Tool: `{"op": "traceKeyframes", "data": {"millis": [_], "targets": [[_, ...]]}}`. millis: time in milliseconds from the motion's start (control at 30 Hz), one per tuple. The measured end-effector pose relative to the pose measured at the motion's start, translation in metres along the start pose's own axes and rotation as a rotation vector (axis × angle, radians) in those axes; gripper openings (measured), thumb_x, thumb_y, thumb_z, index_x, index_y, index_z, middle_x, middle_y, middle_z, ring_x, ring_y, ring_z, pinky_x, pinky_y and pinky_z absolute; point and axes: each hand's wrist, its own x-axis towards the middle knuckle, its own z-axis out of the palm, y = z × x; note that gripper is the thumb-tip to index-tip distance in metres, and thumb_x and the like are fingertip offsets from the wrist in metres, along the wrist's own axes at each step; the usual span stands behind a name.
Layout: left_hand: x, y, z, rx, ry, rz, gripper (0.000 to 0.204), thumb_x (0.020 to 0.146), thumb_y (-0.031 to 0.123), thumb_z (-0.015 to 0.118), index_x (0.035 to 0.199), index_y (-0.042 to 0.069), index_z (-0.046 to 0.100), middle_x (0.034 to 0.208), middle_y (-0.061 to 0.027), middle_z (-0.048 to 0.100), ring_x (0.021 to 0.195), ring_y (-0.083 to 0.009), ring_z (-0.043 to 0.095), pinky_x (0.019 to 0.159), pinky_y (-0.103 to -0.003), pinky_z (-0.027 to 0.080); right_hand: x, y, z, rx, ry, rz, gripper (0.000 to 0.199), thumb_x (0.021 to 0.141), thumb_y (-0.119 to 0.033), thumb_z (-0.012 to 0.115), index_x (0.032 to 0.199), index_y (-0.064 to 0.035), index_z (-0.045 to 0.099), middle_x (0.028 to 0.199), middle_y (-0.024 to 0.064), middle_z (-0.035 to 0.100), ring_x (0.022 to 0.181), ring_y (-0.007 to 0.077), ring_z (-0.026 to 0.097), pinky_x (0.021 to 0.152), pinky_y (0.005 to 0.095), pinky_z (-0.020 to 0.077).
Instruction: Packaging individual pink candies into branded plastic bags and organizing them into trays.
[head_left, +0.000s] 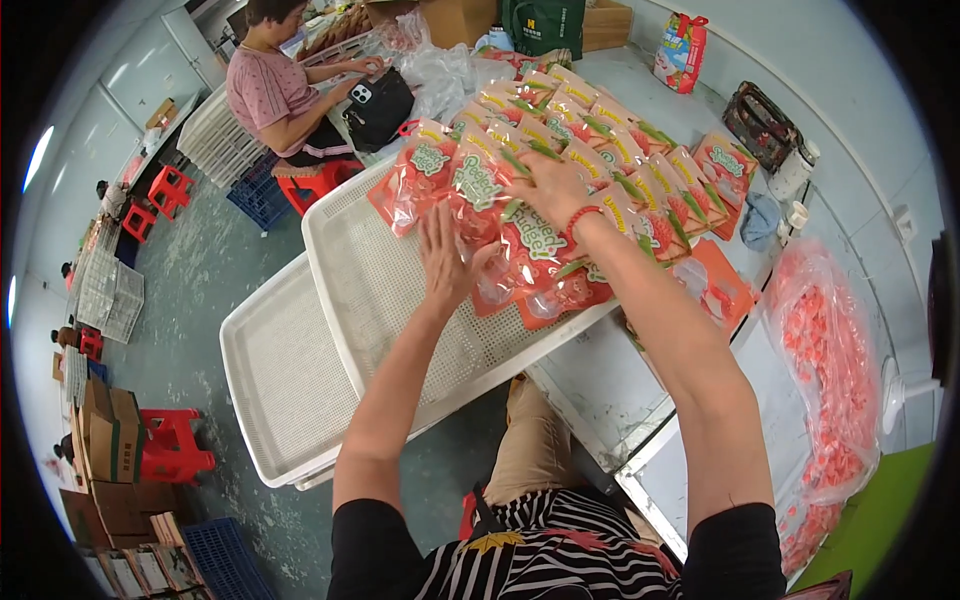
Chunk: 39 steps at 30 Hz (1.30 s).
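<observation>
Currently the left hand (447, 258) and right hand (553, 183) are laid flat, fingers spread and gripping nothing, on red snack pouches (520, 250) overlapping on the white perforated tray (370, 290). Pouches are best pressed evenly so the rows stay aligned

I see bare forearms below short black sleeves, a black top with white stripes and a yellow leaf-shaped mark on the chest, tan trousers, and a red beaded bracelet (580, 217) round the wrist of the right hand (552, 185).
</observation>
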Motion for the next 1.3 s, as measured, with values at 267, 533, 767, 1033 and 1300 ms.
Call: {"op": "traceKeyframes", "data": {"millis": [267, 533, 767, 1033, 1300], "targets": [[-0.014, -0.035, 0.040, 0.148, -0.113, -0.191, 0.072, 0.089, 0.042, 0.055, 0.144, 0.007, 0.025, 0.149, -0.0275, 0.014, 0.138, -0.0441, 0.016, 0.109, -0.056, 0.017, -0.127, -0.016, -0.040, 0.057, 0.180, -0.160, 0.013, 0.086, -0.012, 0.061, 0.096, -0.0030, 0.061, 0.082, 0.0144, 0.064, 0.073, 0.0310, 0.063, 0.067, 0.0376, 0.0500], [-0.001, -0.025, 0.026, 0.004, -0.060, -0.257, 0.081, 0.091, 0.051, 0.049, 0.143, -0.005, 0.022, 0.147, -0.0299, 0.021, 0.134, -0.0443, 0.025, 0.109, -0.046, 0.023, -0.336, -0.001, -0.045, 0.200, -0.008, 0.178, 0.011, 0.085, -0.012, 0.061, 0.094, -0.0043, 0.063, 0.086, 0.0142, 0.065, 0.073, 0.0337, 0.063, 0.063, 0.0389, 0.0515], [0.020, 0.152, 0.011, -0.330, -0.383, 0.113, 0.041, 0.081, 0.016, 0.069, 0.116, 0.001, 0.055, 0.114, -0.0151, 0.057, 0.106, -0.0335, 0.052, 0.092, -0.041, 0.041, -0.431, 0.022, -0.048, 0.282, 0.136, 0.472, 0.012, 0.085, -0.012, 0.062, 0.094, -0.0036, 0.064, 0.091, 0.0142, 0.067, 0.077, 0.0334, 0.064, 0.067, 0.0379, 0.0529], [-0.021, 0.244, 0.053, -0.300, -0.500, 0.811, 0.039, 0.072, 0.017, 0.074, 0.108, 0.006, 0.061, 0.108, -0.0091, 0.059, 0.103, -0.0291, 0.056, 0.089, -0.039, 0.046, -0.439, 0.023, -0.034, 0.292, 0.339, 0.353, 0.012, 0.081, -0.004, 0.064, 0.092, -0.0008, 0.064, 0.085, 0.0136, 0.066, 0.073, 0.0301, 0.064, 0.065, 0.0332, 0.0514], [-0.035, 0.244, 0.056, -0.268, -0.591, 0.915, 0.040, 0.074, 0.019, 0.073, 0.109, 0.004, 0.061, 0.109, -0.0098, 0.058, 0.102, -0.0289, 0.057, 0.085, -0.037, 0.049, -0.443, 0.024, -0.032, 0.271, 0.370, 0.333, 0.012, 0.080, -0.003, 0.064, 0.091, 0.0000, 0.064, 0.087, 0.0130, 0.066, 0.074, 0.0299, 0.064, 0.067, 0.0336, 0.0520]]}}
